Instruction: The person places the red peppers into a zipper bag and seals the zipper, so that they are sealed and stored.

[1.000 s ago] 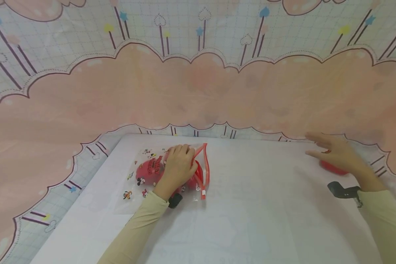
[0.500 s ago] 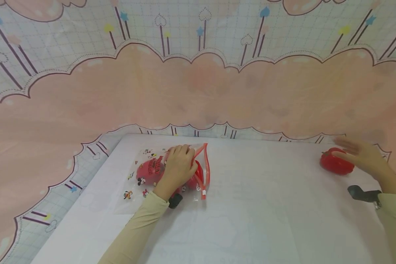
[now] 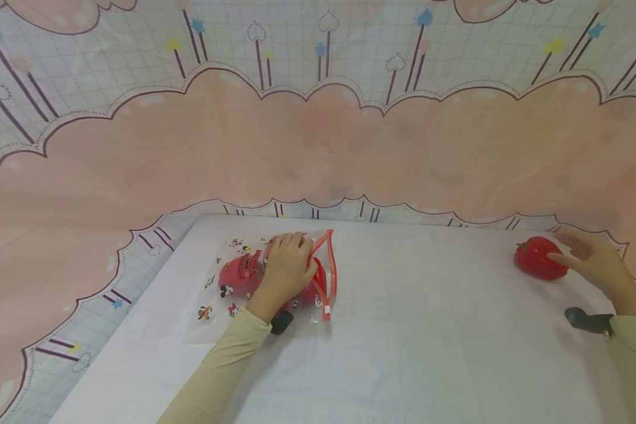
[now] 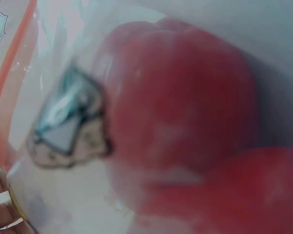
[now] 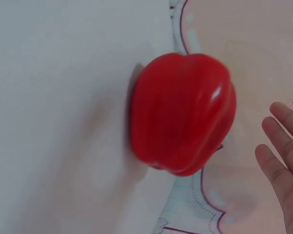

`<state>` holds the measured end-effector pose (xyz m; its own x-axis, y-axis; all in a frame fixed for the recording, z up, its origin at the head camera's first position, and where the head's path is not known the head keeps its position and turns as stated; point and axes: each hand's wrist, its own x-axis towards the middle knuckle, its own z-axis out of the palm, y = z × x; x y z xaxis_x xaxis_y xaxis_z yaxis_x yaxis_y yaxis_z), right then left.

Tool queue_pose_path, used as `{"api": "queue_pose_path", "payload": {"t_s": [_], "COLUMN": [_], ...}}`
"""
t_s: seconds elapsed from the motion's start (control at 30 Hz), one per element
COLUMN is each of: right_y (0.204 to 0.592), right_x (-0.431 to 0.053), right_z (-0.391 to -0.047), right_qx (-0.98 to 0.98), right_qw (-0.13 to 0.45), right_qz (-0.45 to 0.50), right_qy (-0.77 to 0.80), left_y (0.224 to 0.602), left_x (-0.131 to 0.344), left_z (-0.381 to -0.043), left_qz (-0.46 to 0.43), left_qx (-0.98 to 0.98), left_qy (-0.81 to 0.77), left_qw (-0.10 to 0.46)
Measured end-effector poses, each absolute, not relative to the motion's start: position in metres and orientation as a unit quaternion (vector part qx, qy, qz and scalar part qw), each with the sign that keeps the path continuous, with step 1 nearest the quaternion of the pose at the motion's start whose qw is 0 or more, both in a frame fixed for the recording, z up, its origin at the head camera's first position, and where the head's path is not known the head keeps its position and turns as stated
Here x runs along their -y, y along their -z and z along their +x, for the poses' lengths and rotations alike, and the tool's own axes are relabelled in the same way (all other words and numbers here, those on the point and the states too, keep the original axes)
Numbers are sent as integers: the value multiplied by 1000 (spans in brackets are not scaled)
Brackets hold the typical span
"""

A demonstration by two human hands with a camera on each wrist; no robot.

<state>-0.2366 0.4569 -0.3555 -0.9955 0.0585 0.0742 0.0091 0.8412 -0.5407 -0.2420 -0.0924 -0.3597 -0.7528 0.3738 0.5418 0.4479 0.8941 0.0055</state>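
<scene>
A clear zip bag (image 3: 206,324) with cartoon prints and a red zipper edge lies at the left of the table. Red bell peppers (image 4: 180,97) show through its film in the left wrist view. My left hand (image 3: 283,268) grips the bag near its zipper side, covering part of the contents; its fingertips show at the left edge of the left wrist view. A glossy red bell pepper (image 3: 540,258) lies on its side at the far right, stem pointing left. Beside it, my right hand (image 3: 596,262) hovers with fingers spread and nothing held, the thumb overlapping the pepper.
A white table surface (image 3: 403,330) spans between the bag and the loose pepper. Behind its far edge hangs a patterned cloth (image 3: 350,153) in peach and white, which also comes down along both sides. Black wrist mounts (image 3: 588,321) stick out at the sleeves.
My right hand has moved right from over the loose pepper to its right side, uncovering it, then dipped slightly. The pepper, the bag and my left hand have stayed in place.
</scene>
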Motion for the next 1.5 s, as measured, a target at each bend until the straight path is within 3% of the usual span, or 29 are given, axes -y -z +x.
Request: {"api": "queue_pose_path", "payload": {"t_s": [1.03,1.5], "right_y": [405,423], "right_x": [-487,-493], "right_z": [-245,-246], "right_qx": [945,928], "right_qw": [-19,6], "right_qz": [-130,-124], "right_qy": [-301,-351], "left_y": [359,361], "left_x": [92,93], "left_z": [-244,-242], "left_qz": [-235,-233], "left_qx": [922,923], "left_qy": [55,51], "left_qw": [302,300]}}
